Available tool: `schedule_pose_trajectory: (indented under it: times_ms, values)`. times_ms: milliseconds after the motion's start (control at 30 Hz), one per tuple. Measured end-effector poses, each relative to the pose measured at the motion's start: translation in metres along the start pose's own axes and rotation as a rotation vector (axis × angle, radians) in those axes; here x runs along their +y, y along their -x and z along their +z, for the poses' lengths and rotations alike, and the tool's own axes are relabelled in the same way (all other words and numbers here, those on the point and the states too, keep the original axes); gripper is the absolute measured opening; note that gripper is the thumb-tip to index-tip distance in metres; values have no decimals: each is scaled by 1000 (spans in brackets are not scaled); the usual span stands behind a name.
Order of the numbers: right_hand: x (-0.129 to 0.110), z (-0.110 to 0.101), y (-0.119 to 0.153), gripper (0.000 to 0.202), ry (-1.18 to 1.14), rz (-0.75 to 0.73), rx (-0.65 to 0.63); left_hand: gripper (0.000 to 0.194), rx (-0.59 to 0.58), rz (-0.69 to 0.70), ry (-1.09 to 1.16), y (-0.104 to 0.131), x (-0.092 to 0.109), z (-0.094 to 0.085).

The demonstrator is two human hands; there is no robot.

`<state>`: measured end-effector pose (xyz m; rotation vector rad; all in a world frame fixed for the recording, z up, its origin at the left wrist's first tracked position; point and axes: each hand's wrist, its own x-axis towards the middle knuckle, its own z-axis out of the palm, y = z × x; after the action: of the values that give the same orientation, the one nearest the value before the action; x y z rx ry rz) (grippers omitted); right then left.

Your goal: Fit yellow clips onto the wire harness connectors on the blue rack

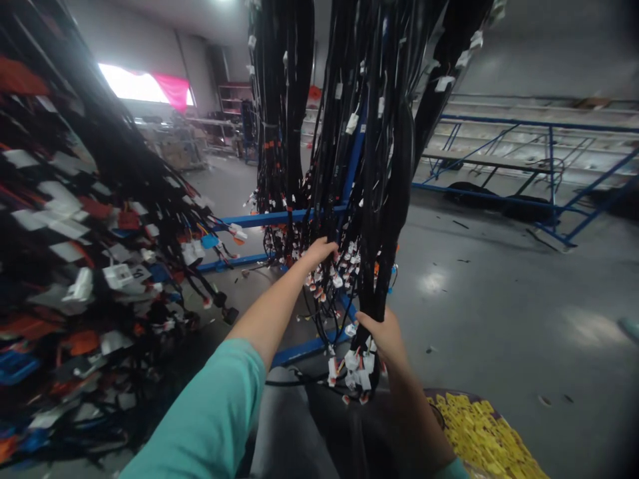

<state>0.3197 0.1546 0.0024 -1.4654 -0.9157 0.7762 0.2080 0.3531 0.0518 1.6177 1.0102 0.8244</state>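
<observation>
Long black wire harnesses [372, 166] hang in front of me, with white and orange connectors at their lower ends. My right hand [384, 332] is closed around the lower part of the nearest bundle, just above a cluster of white connectors [357, 369]. Farther in and to the left, my left hand [320, 253] is closed on black cables of the middle bundle; its fingertips are partly hidden among them. Small white connectors [319, 286] dangle below that hand.
Another thick harness bundle [114, 146] with many connectors fills the left side. Blue frame bars [279, 218] run behind and below the cables. A tub of yellow tags or parts [479, 432] stands at lower right. A blue metal rack [552, 166] is at back right.
</observation>
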Motion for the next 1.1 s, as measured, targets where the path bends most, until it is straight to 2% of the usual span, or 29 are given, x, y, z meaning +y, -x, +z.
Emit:
schedule_pose_trajectory:
  times_ms: [100,267,400,467,567,633,767,900,1000,1100]
  values:
    - [1,-2,0,31,6,-3,12,10,-127,-35,67,36,-16,-5]
    - [5,-1,6,29,-13,-20,19,9,-168,-72,144,94,-21,-29]
    - [6,3,15,30,-81,-37,-5,9,-188,-135,221,137,-9,-47]
    - [4,6,20,30,-127,-19,-31,12,-268,-190,315,159,0,-54]
    - [0,11,28,31,-188,16,-73,17,-446,-280,640,187,15,-61]
    - [-3,13,31,31,-226,24,-83,17,-511,-307,856,204,28,-64]
    - [-6,18,36,32,-272,27,-72,21,-474,-319,1039,231,58,-63]
    - [-6,20,37,33,-293,19,-75,26,-436,-338,1121,250,81,-60]
    - [-6,20,37,34,-294,21,-86,27,-419,-345,1143,255,88,-59]
    - [-7,19,37,32,-298,23,-86,23,-399,-322,1120,254,86,-57]
